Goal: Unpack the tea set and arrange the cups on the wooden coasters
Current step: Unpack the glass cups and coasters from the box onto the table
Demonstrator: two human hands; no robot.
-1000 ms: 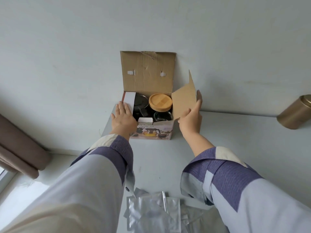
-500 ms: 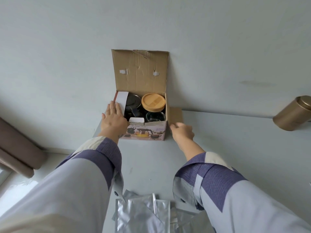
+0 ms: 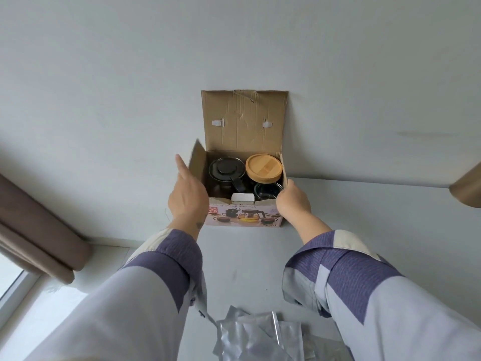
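Note:
The cardboard tea set box [image 3: 244, 217] stands open on the white table against the wall, its lid [image 3: 244, 118] upright. Inside sit a glass teapot with a black lid [image 3: 226, 170], a round wooden stack of coasters [image 3: 264, 166], a glass cup [image 3: 268, 191] below it and a small white block [image 3: 242, 198]. My left hand [image 3: 187, 196] is flat, fingers out, against the raised left flap [image 3: 197, 162]. My right hand [image 3: 292, 201] curls around the box's front right corner.
A gold tin [image 3: 468, 188] lies at the right edge of the table. Silver foil pouches [image 3: 257, 337] lie near the front edge between my sleeves. A brown curtain [image 3: 33, 230] and a window sill are on the left.
The right flap went from held up to folded down outside the box, and my right hand moved to the front right corner. The left flap now stands up under my left hand.

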